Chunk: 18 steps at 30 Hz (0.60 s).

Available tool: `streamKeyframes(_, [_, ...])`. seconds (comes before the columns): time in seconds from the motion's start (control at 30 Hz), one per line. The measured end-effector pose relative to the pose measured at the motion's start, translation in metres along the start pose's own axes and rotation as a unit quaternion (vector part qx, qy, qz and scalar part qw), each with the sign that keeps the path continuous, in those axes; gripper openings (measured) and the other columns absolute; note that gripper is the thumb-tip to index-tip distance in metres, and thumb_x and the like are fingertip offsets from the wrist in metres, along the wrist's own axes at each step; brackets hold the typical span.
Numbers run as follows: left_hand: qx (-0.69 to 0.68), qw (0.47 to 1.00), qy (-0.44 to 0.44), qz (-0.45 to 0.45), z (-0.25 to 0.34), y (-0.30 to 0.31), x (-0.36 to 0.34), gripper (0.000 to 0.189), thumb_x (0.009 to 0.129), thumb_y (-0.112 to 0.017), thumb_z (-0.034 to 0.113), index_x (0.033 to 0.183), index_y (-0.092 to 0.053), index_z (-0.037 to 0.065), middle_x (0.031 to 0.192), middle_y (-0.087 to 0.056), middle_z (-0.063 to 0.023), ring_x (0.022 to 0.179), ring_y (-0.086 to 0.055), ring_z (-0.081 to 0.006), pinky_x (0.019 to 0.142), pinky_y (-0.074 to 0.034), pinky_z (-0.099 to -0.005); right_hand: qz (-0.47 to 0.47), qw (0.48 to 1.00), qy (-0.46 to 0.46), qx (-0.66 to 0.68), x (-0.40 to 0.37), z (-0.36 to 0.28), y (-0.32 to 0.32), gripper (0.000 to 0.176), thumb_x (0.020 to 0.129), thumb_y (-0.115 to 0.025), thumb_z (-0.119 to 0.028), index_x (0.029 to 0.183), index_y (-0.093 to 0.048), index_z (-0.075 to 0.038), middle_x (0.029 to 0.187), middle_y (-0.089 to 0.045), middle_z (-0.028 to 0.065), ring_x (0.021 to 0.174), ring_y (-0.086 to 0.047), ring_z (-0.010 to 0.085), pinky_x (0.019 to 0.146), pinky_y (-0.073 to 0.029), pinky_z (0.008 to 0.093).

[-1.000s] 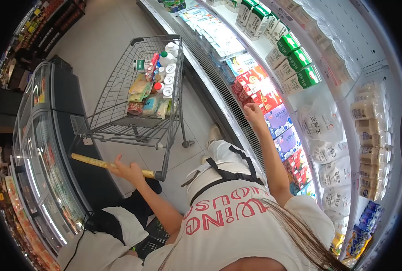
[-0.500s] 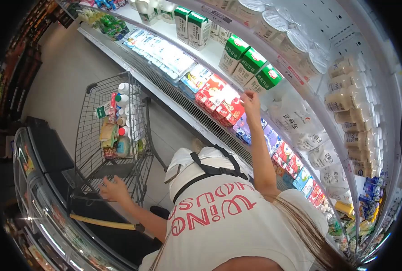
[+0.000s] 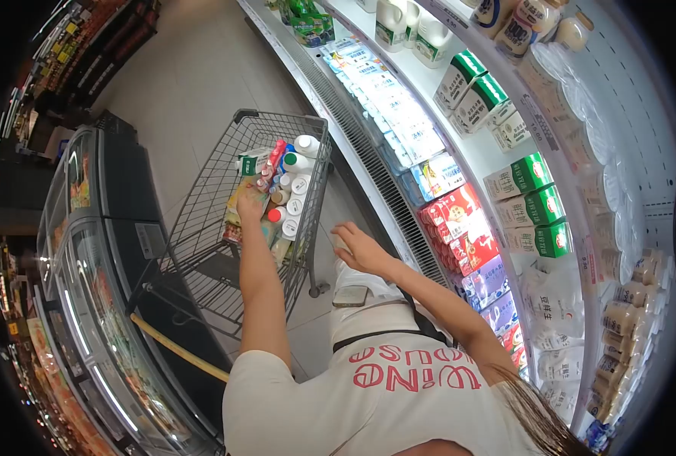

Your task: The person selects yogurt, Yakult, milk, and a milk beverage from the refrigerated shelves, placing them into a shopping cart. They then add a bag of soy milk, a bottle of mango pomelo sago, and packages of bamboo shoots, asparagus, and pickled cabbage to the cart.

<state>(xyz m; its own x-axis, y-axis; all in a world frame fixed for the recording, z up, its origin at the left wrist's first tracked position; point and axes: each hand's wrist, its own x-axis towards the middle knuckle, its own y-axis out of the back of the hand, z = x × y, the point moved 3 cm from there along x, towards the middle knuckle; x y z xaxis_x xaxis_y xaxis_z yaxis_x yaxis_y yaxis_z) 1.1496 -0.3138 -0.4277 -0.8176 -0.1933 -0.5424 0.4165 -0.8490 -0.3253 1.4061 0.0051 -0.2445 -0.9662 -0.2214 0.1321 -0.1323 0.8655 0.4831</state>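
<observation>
My left hand [image 3: 250, 205] reaches down into the shopping cart [image 3: 201, 197], over a yellowish package [image 3: 233, 216] among the groceries. Its fingers blend into the packs there, so I cannot tell whether they grip one. Close by in the cart lie a green-and-white carton [image 3: 253, 163], a pink bottle [image 3: 277, 153], white bottles with a white cap [image 3: 306, 144] and a green cap [image 3: 295, 163], and a red-capped bottle [image 3: 276, 215]. My right hand [image 3: 358, 248] hovers between the cart and the fridge shelf, with fingers loosely apart and holding nothing.
On my right runs a refrigerated shelf with red drink packs [image 3: 463, 228], green-topped milk cartons [image 3: 536, 205] and milk jugs [image 3: 432, 39]. A glass-fronted freezer [image 3: 98, 304] stands at the left. The cart's yellow handle [image 3: 178, 347] is beside me; grey floor [image 3: 193, 53] stretches ahead.
My left hand has moved from near the cart's handle end forward into the groceries. My right hand has come away from the shelf toward the cart. The view has turned left.
</observation>
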Motion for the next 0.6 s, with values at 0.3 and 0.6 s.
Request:
streamKeyframes(0.3, [-0.026,0.999,-0.005,0.037,0.043,-0.052,0.067,0.079,0.086,-0.061,0.008,0.148,-0.014,0.021,0.113,-0.049,-0.0134,0.096,-0.056,-0.0325,0.082,-0.048,-0.0487,-0.107,0.979,0.026,-0.171,0.120,0.013,-0.083,0.055,0.077,-0.071,-0.025,0.122,-0.048,-0.002,0.133,-0.040,0.0221,0.103,-0.051,0.0368,0.086,-0.047,0.0431])
streamKeyframes(0.6, [0.542,0.798,-0.238,0.116,0.058,-0.105,0.150,0.089,0.058,-0.084,0.013,0.134,-0.037,0.010,0.121,-0.047,-0.0211,0.106,-0.053,-0.0407,0.095,-0.043,-0.0426,-0.190,0.965,0.015,-0.181,0.133,0.041,-0.086,0.024,0.076,-0.061,-0.010,0.098,-0.058,0.001,0.114,-0.055,0.0183,0.098,-0.054,0.0323,0.085,-0.048,0.0358])
